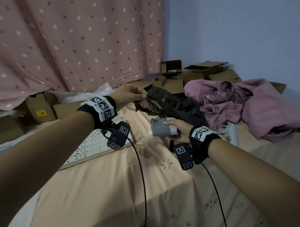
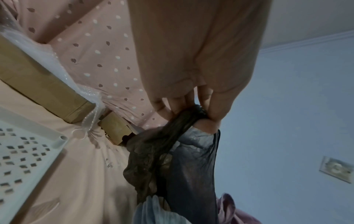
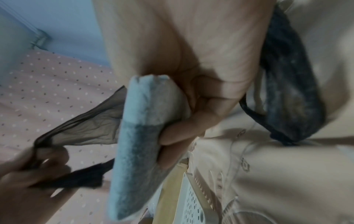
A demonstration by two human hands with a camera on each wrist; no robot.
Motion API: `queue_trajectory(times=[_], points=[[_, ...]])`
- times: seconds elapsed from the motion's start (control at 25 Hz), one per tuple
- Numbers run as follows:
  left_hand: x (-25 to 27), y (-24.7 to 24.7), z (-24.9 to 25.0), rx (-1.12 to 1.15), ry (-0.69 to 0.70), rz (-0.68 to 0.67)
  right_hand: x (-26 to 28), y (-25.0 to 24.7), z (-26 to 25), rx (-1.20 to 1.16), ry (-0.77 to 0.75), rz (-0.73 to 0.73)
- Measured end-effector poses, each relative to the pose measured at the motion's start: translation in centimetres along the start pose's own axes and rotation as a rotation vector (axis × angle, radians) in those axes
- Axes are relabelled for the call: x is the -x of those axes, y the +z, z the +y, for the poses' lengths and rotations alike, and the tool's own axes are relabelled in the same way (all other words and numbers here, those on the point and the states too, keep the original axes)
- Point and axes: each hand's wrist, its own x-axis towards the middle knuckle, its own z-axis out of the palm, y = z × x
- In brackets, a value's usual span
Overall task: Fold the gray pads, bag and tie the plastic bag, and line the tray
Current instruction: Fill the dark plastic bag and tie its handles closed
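- The left hand (image 1: 130, 93) pinches the rim of the black plastic bag (image 1: 171, 103) between thumb and fingertips; the left wrist view shows the thin film bunched in that pinch and hanging down from it.
- The right hand (image 1: 178, 131) is curled round the folded gray pads (image 1: 162, 129) — a gray and white bundle, held just below the bag at about 5 o'clock from the left hand.
- In the right wrist view the pads look to sit against the bag's stretched edge, though blur makes it hard to tell whether they touch.
- The white perforated tray (image 1: 93, 145) lies flat on the peach bedspread (image 1: 115, 193) under the left wrist, at 8 o'clock from the pads.
- A crumpled pink garment (image 1: 249, 104) sits at 3 o'clock of the bag, touching it — its near folds partly hide a white object on the bed.
- Open cardboard boxes (image 1: 187, 73) crowd the far side at 12 o'clock, in front of a pink dotted curtain (image 1: 72, 39).
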Motion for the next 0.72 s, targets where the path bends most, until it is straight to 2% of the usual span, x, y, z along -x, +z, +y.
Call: queue_trajectory(times=[0.16,0.32,0.4,0.44,0.48,0.52,0.6,0.72], points=[[2.6,-1.3,1.2,0.043,-0.04,-0.024,-1.1,0.6,-0.2,-0.038,-0.069,0.144],[4.8,-2.4,1.4,0.083,-0.098,-0.122,-1.3,2.0,-1.1,-0.023,-0.14,0.281],[5.6,-2.8,1.2,0.064,-0.107,-0.162,-1.7,2.4,-1.0,0.074,-0.161,0.387],[5.8,-2.9,1.1,0.05,-0.116,-0.158,-1.6,1.0,-0.2,0.229,-0.135,0.432],[6.0,-3.2,0.7,0.03,-0.128,-0.136,-2.2,1.3,-0.3,0.347,-0.004,0.491],[6.1,-3.4,0.3,0.006,-0.136,-0.112,-1.6,2.5,-0.7,0.387,0.08,0.392],[6.0,-3.7,-0.7,-0.035,-0.144,-0.082,-2.0,5.1,-2.1,0.238,0.18,0.234],[6.1,-3.5,-1.9,-0.012,-0.15,-0.1,-1.3,4.9,-1.8,0.233,0.162,0.145]])
